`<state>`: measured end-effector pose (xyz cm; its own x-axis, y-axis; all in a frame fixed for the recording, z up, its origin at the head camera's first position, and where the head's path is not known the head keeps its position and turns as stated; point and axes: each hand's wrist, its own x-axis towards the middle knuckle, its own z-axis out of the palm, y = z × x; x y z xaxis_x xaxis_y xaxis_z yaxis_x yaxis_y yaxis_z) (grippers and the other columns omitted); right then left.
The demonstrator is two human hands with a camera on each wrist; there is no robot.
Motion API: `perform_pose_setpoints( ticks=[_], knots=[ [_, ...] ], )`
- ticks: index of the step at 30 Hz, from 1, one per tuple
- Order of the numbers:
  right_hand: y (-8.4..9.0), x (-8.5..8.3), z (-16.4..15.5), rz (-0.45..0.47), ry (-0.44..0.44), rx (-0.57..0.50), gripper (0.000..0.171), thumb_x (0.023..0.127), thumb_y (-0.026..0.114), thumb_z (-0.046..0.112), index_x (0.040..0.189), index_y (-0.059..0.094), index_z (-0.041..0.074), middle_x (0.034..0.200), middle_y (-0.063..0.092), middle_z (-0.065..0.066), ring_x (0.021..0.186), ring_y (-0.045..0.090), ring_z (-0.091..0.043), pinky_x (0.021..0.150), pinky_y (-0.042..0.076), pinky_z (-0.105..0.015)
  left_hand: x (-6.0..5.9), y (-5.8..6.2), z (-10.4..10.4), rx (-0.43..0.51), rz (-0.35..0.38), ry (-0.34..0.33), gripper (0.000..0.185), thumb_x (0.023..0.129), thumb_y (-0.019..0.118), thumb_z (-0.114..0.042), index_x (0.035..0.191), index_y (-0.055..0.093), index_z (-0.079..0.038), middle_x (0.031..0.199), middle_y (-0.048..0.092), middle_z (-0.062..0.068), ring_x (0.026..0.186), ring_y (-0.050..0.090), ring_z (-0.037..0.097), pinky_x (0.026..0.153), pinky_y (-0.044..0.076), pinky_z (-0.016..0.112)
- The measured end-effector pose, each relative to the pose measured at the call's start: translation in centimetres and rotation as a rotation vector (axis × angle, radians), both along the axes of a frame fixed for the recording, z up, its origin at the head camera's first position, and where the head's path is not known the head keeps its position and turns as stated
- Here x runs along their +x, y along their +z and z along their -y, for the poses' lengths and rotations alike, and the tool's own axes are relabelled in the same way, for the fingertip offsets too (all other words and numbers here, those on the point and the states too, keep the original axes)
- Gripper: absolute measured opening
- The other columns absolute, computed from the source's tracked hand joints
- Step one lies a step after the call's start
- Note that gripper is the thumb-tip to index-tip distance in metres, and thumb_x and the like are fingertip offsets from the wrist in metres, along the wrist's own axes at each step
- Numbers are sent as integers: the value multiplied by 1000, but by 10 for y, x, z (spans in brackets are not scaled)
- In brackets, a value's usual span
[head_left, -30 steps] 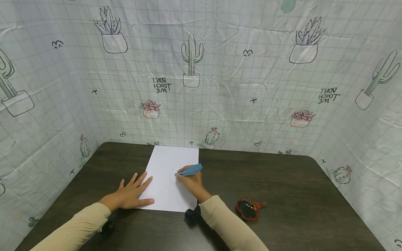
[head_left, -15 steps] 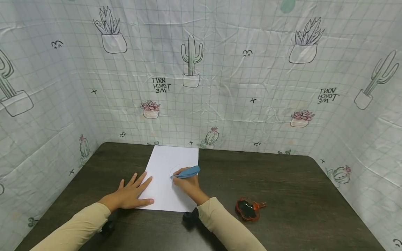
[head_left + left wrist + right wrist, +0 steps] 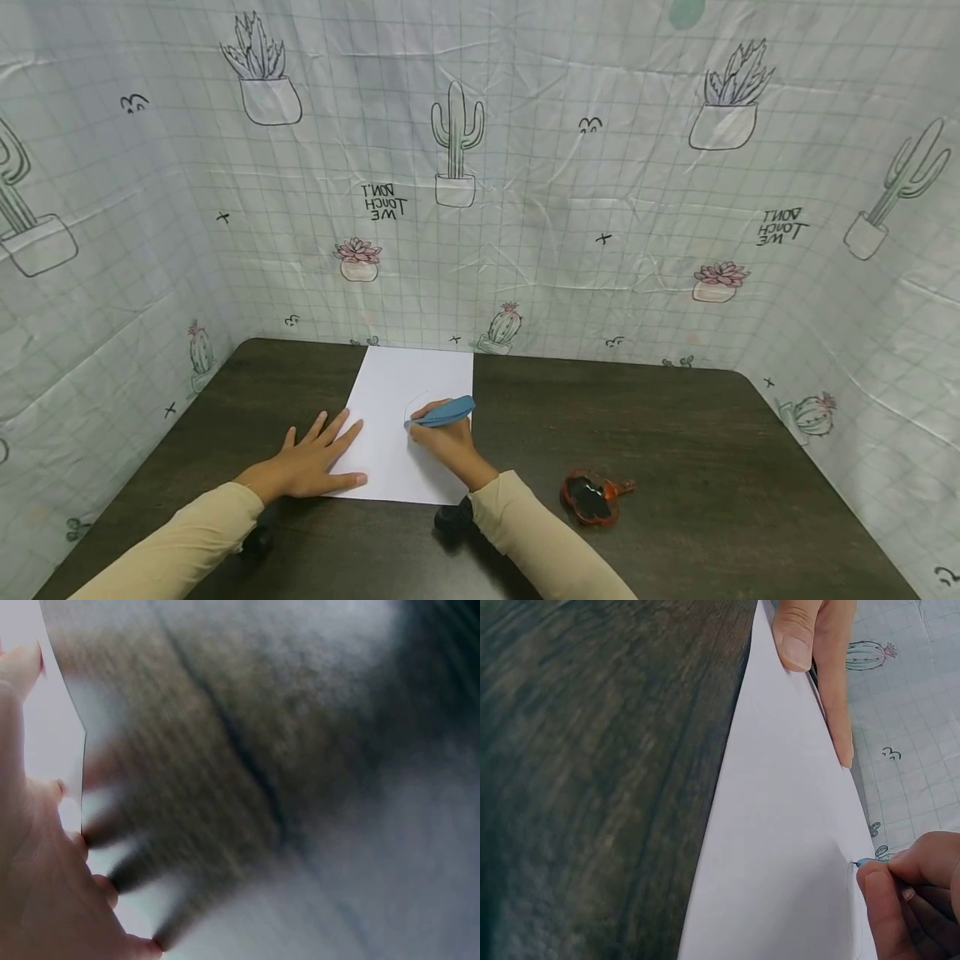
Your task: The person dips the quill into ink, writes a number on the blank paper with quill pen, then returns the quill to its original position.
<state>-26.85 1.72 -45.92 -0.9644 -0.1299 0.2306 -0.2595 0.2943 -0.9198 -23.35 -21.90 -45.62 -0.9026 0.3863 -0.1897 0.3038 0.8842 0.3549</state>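
A sheet of white paper point(image 3: 390, 375) lies on the dark table, with a thin curved line drawn near its middle. My right hand point(image 3: 446, 437) pinches a blue feather-shaped pen point(image 3: 450, 412) between thumb and fingers. Its tip point(image 3: 861, 862) meets the sheet at the drawn line in the right wrist view. Over the paper's left edge, my left hand point(image 3: 315, 463) rests flat with fingers spread, partly on the sheet and partly on the wood. The left wrist view shows this same hand point(image 3: 52, 862) along the paper's edge. My right hand covers part of the drawing.
Right of my right forearm, an orange-red, scallop-edged object point(image 3: 591, 497) with a dark middle and a short stem lies on the dark wooden table point(image 3: 675, 442). A cloth point(image 3: 540, 208) printed with cacti and grid lines hangs behind the table and along both sides.
My right hand and the pen have shifted a little left and toward me across the paper. The left hand has stayed in place.
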Motion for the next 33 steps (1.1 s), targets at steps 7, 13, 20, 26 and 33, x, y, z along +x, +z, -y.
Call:
perform_pose_setpoints(
  ticks=[7, 13, 20, 26, 33],
  knots=[
    [1, 2, 0, -3, -4, -12, 7, 75, 69, -5, 82, 70, -5, 68, 70, -13, 55, 64, -11, 53, 50, -23, 1, 3, 0, -5, 1, -1, 91, 86, 53, -67, 154, 23, -14, 160, 7, 17, 143, 2, 50, 99, -1, 78],
    [4, 1, 0, 43, -25, -17, 8, 76, 69, -3, 83, 72, -3, 67, 70, -11, 57, 66, -11, 55, 52, -24, 2, 5, 0, -5, 13, 0, 91, 86, 54, -66, 154, 23, -14, 160, 7, 18, 142, 2, 50, 99, -2, 78],
    [17, -7, -6, 81, -17, -72, 12, 79, 69, -1, 89, 72, -7, 79, 72, -17, 66, 72, -22, 61, 57, -28, 1, 3, -1, -4, 9, 0, 91, 86, 53, -66, 154, 22, -14, 160, 6, 17, 143, 1, 50, 100, -2, 77],
    [37, -14, -21, 109, 14, -117, 16, 81, 70, 0, 95, 71, -8, 88, 72, -20, 73, 73, -25, 66, 58, -30, 1, 4, -3, 9, 14, -3, 91, 86, 54, -65, 154, 22, -14, 160, 5, 18, 143, 0, 50, 99, -3, 77],
    [58, -21, -44, 108, -11, -121, 20, 83, 70, -2, 101, 70, -9, 94, 71, -22, 78, 73, -27, 69, 58, -31, 3, 5, -1, 11, 10, -3, 91, 87, 54, -65, 154, 22, -14, 160, 5, 18, 142, 0, 50, 99, -3, 77]
  ],
)
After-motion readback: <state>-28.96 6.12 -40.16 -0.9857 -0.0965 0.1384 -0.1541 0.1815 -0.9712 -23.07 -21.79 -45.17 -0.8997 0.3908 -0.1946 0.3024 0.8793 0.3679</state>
